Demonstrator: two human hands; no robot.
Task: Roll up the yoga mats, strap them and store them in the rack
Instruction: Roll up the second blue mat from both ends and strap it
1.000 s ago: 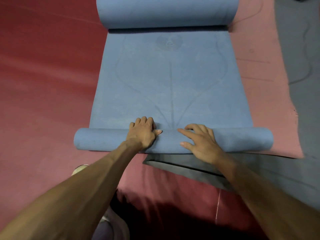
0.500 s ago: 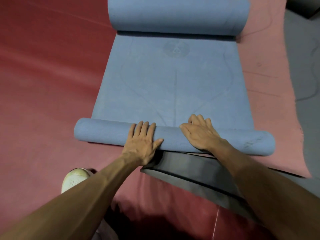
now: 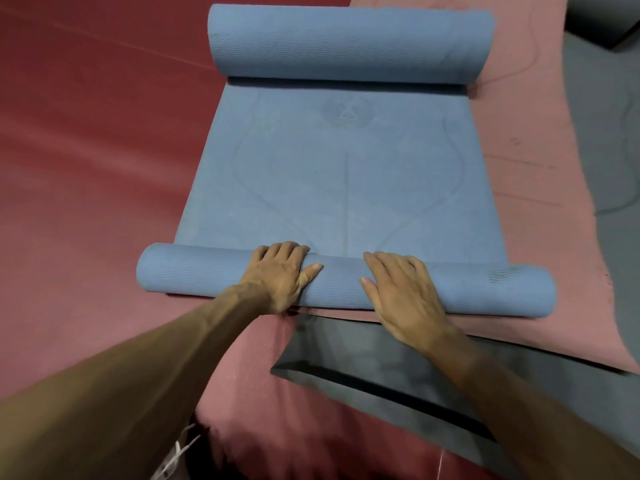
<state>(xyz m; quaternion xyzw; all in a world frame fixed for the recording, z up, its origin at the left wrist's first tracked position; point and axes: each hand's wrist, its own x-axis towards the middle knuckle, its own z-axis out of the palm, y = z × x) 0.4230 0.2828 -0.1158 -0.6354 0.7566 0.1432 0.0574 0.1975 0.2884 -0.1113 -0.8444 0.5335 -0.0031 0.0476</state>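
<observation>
A blue yoga mat (image 3: 346, 174) lies flat in the middle, rolled at both ends. The near roll (image 3: 194, 271) runs across in front of me. My left hand (image 3: 277, 275) sits on it left of centre, fingers curled over its far side and thumb lying along the top. To the right of centre my right hand (image 3: 401, 292) presses on the same roll with fingers spread and nearly straight. A thicker far roll (image 3: 346, 43) lies at the top of the view.
A pink mat (image 3: 519, 150) lies under the blue one and reaches right. A dark grey mat (image 3: 363, 362) pokes out below my right wrist. Red floor (image 3: 86, 150) spreads left, grey floor (image 3: 616, 133) right. A white shoe (image 3: 173, 459) shows at the bottom.
The near roll has moved a little farther up the mat and grown thicker. My left fingers went from flat to curled over the roll. My right fingers have spread out.
</observation>
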